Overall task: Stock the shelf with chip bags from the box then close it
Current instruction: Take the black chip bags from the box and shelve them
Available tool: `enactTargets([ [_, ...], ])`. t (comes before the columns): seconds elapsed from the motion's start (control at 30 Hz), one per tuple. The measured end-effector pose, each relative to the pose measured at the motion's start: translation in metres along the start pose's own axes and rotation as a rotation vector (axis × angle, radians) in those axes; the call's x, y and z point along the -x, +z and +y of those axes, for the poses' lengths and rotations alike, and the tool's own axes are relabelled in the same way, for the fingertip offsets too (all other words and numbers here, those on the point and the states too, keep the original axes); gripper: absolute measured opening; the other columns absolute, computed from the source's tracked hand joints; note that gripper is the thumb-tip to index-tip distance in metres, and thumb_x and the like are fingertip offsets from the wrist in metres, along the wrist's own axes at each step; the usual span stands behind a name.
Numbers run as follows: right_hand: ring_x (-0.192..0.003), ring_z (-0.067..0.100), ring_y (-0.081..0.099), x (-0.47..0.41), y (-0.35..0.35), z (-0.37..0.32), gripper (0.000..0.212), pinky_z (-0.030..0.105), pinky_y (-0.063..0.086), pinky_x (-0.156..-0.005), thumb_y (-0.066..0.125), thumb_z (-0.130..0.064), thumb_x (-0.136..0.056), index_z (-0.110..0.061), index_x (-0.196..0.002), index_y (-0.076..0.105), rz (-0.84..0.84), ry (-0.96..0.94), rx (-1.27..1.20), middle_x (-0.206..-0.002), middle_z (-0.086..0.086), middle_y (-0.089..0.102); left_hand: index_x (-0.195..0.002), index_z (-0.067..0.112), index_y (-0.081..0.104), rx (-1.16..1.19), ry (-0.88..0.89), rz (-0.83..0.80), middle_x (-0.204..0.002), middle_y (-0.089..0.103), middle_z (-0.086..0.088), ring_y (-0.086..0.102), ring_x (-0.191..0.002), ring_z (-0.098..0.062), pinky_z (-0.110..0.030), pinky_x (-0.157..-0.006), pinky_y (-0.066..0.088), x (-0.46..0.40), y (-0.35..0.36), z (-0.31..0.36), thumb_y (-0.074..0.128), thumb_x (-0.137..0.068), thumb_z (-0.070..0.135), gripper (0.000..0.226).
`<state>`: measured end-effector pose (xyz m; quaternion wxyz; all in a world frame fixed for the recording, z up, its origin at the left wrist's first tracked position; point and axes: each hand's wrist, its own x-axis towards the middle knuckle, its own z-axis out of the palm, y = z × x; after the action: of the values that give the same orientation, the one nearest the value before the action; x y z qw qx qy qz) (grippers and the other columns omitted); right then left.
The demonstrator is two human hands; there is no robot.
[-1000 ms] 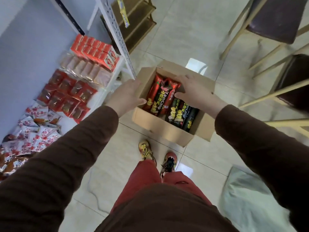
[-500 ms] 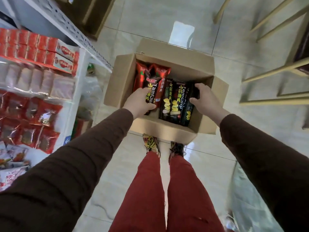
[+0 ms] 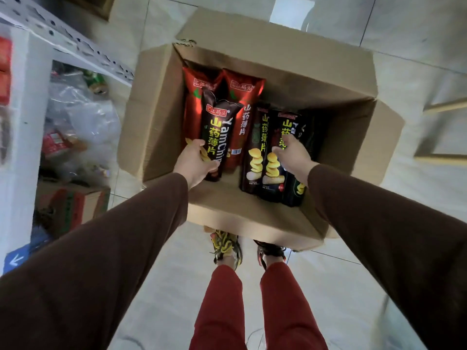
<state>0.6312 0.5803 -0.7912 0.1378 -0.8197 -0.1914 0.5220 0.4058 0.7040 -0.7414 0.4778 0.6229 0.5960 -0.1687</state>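
An open cardboard box sits on the tiled floor in front of my feet, its flaps spread outward. Several long chip bags lie inside, red ones at the far left and black ones to the right. My left hand grips the lower end of a dark brown YamChip bag, which is tilted up above the red bags. My right hand is curled round a black bag in the right-hand group. The white metal shelf stands at the left.
Under the shelf lie clear plastic bags and a small printed carton. Red packets show at the shelf's left edge. Wooden chair legs stand to the right of the box. My shoes touch the box's near flap.
I have leaned closer over the box. My left hand has lifted the dark brown bag's end clear of the red bags. My right hand moved left from the box's edge onto a black bag.
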Motion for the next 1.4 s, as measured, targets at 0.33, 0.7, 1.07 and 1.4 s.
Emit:
enactTargets([
  [0.33, -0.135, 0.031, 0.049, -0.131, 0.060, 0.013, 0.056, 0.031, 0.041, -0.097, 0.051, -0.022, -0.106, -0.007, -0.156, 0.029, 0.044, 0.191, -0.272, -0.151, 0.012, 0.046, -0.155, 0.009, 0.026, 0.135, -0.089, -0.006, -0.135, 0.051, -0.003, 0.056, -0.091, -0.001, -0.005, -0.069, 0.047, -0.099, 0.051, -0.066, 0.076, -0.088, 0.006, 0.084],
  [0.7, -0.140, 0.036, 0.045, -0.189, 0.089, 0.013, 0.069, 0.049, 0.040, -0.115, 0.053, -0.040, -0.103, -0.013, -0.158, 0.022, -0.015, 0.253, -0.489, -0.154, 0.015, 0.044, -0.140, 0.009, 0.038, 0.226, -0.106, -0.033, -0.130, 0.056, -0.005, 0.062, -0.101, -0.009, -0.010, -0.061, 0.053, -0.135, 0.058, -0.092, 0.083, -0.080, 0.007, 0.075],
  [1.07, -0.075, -0.001, 0.069, -0.160, 0.069, 0.003, 0.041, 0.005, 0.045, -0.049, 0.074, -0.034, -0.091, -0.017, -0.127, 0.063, -0.191, 0.142, -0.635, -0.103, -0.006, 0.071, -0.134, 0.041, 0.047, 0.166, -0.056, 0.001, -0.139, 0.057, 0.005, 0.048, -0.135, -0.023, -0.049, -0.113, 0.041, -0.153, 0.058, -0.129, 0.086, -0.038, 0.079, 0.111],
  [1.4, -0.097, 0.020, 0.076, -0.110, 0.055, 0.000, 0.063, 0.039, 0.061, -0.085, 0.088, -0.026, -0.076, -0.017, -0.128, 0.055, -0.055, 0.045, -0.769, -0.111, 0.004, 0.076, -0.131, 0.012, 0.049, 0.658, -0.065, -0.087, -0.115, 0.070, -0.007, 0.073, -0.097, -0.018, -0.040, -0.062, 0.063, -0.095, 0.047, -0.063, 0.079, -0.074, -0.014, 0.069],
])
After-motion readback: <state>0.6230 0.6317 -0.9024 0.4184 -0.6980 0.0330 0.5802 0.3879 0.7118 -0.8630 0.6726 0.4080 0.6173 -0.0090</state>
